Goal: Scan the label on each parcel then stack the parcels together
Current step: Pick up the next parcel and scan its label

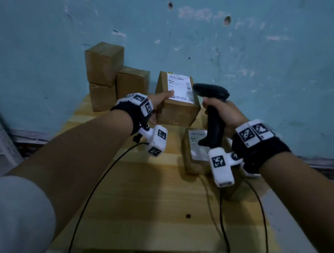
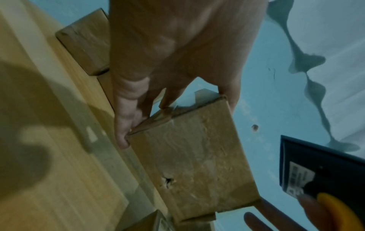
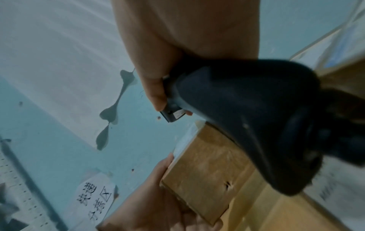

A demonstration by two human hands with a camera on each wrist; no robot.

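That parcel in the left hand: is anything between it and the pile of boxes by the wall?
Nothing visible. The parcel held by the left hand sits right of the stacked boxes, only bare table between.

- My left hand gripped the labelled parcel above the desk.
- My right hand held the black scanner beside its label.

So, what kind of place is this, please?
Probably a small parcel-sorting corner, not a large warehouse. Brown parcels are stacked on a wooden table against a worn blue wall; the right hand holds a barcode scanner by a labelled parcel.
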